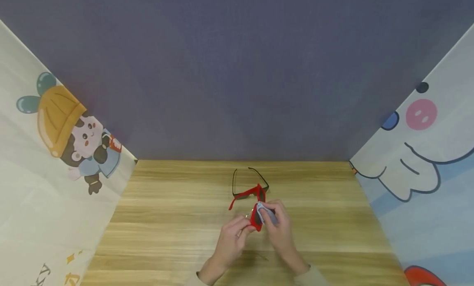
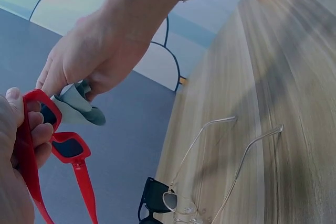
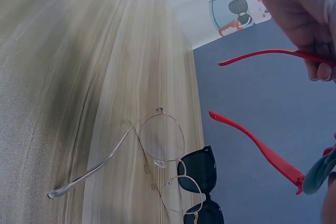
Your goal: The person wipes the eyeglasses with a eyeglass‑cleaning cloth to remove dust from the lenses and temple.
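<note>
My left hand grips a pair of red-framed sunglasses by one end of the front, above the table. Its fingers curl about the frame in the left wrist view. With the right hand I pinch a grey-blue cloth against a dark lens. Both red temples stand unfolded; one temple shows in the right wrist view. Below lie thin wire-rimmed glasses, mostly covered by my hands in the head view. Black sunglasses lie just beyond them on the table.
The wood-grain table ends at a dark grey-blue back panel. Printed cartoon panels flank it, one on the left and one on the right. The black sunglasses' temples point toward the back.
</note>
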`<state>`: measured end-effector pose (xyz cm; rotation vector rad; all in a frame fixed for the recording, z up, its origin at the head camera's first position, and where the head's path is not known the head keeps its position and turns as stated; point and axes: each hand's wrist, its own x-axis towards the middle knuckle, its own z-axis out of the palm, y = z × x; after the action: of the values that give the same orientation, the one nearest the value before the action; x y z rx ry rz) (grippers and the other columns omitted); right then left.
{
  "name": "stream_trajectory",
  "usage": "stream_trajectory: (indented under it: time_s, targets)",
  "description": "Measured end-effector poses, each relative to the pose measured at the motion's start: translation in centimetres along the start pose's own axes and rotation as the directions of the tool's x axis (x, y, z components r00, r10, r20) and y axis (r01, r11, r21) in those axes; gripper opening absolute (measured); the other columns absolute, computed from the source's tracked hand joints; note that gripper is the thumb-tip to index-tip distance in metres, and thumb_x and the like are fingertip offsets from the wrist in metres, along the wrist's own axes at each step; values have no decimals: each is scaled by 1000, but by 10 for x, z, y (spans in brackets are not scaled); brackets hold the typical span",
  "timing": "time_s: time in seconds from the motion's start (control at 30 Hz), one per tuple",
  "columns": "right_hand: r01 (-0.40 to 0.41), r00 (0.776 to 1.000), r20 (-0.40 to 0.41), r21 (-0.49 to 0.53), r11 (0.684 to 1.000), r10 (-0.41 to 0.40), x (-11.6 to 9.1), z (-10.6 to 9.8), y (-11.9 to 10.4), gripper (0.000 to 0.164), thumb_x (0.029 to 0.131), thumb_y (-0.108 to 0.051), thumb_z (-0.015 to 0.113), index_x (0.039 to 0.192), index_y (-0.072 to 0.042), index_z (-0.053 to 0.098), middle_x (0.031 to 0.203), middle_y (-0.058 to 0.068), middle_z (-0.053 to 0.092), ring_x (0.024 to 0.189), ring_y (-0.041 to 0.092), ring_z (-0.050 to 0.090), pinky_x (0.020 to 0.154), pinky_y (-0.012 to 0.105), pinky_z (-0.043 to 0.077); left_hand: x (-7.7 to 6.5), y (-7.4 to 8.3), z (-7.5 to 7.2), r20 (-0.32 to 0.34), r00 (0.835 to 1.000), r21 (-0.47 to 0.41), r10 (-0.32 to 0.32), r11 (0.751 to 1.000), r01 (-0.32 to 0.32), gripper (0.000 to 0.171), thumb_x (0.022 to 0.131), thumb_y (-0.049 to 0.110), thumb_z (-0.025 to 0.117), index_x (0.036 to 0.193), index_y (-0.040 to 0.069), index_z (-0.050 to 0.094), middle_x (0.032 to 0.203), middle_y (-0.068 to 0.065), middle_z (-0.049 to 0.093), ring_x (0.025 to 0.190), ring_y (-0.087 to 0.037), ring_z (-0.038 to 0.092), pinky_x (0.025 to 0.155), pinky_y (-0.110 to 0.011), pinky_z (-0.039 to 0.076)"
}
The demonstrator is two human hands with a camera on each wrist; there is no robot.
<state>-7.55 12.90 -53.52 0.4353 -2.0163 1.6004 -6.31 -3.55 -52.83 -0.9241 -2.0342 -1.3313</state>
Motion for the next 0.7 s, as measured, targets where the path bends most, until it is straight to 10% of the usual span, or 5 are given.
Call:
stream_trajectory:
  time_s: [0.33, 0.7]
  targets:
    - [189, 981, 35, 5, 982, -189, -6, 6, -12, 24, 84, 14, 73, 106, 4, 67, 100, 16, 66, 93, 17, 66, 86, 14, 55, 2, 2, -6, 15, 996, 6, -84, 996, 84, 11, 98, 15, 67, 90, 8, 70, 83, -1, 69, 73, -10, 64, 70, -13, 54]
    - [161, 986, 44, 44, 986, -163, -7, 5, -12, 19, 88, 9, 73, 106, 3, 67, 100, 15, 66, 92, 20, 65, 87, 16, 56, 3, 3, -9, 17, 998, -18, -58, 998, 59, 8, 97, 11, 67, 93, 7, 72, 85, -2, 71, 75, -11, 66, 71, -13, 55]
